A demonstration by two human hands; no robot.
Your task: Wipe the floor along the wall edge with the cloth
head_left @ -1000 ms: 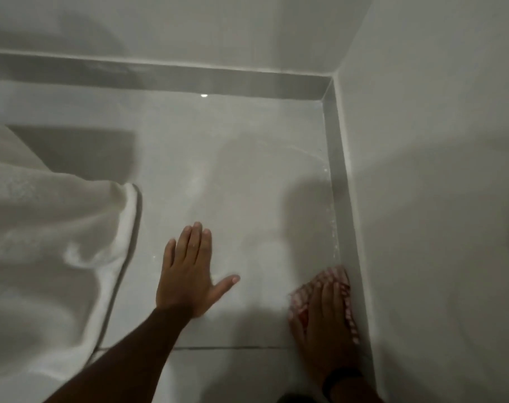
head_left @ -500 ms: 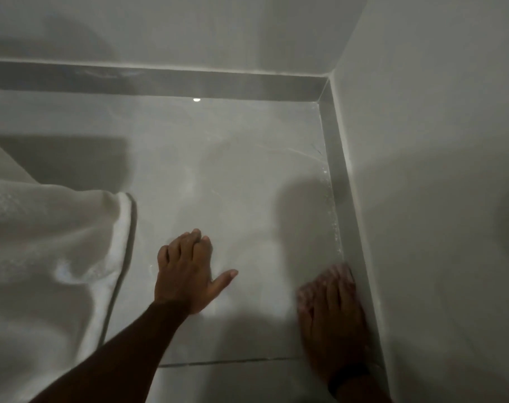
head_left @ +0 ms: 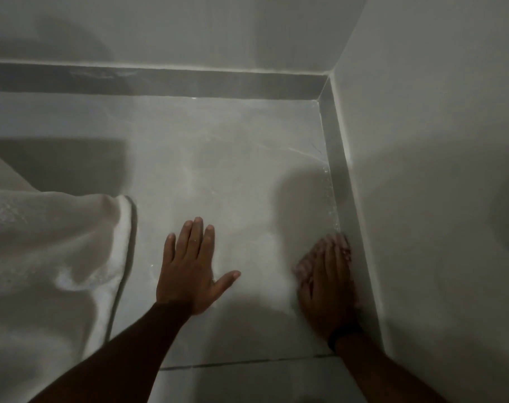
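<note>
My right hand (head_left: pixel 327 289) presses a red-and-white checked cloth (head_left: pixel 307 261) flat on the grey tiled floor (head_left: pixel 233 175), tight against the skirting (head_left: pixel 345 216) of the right wall. The hand covers most of the cloth; only its blurred far edge shows past my fingertips. A dark band circles that wrist. Left of it, my left hand (head_left: pixel 193 271) lies palm down on the tile with fingers spread and nothing in it.
White bedding or fabric (head_left: pixel 52 257) hangs down to the floor at the left. The back wall's skirting (head_left: pixel 160 82) meets the right wall (head_left: pixel 436 170) in a corner ahead. A tile joint (head_left: pixel 247 362) crosses the floor near my forearms. Wet specks glint along the right skirting.
My right hand and the cloth slid forward along the right wall's base. My left hand shifted slightly and flattened its fingers. The view tilted a little.
</note>
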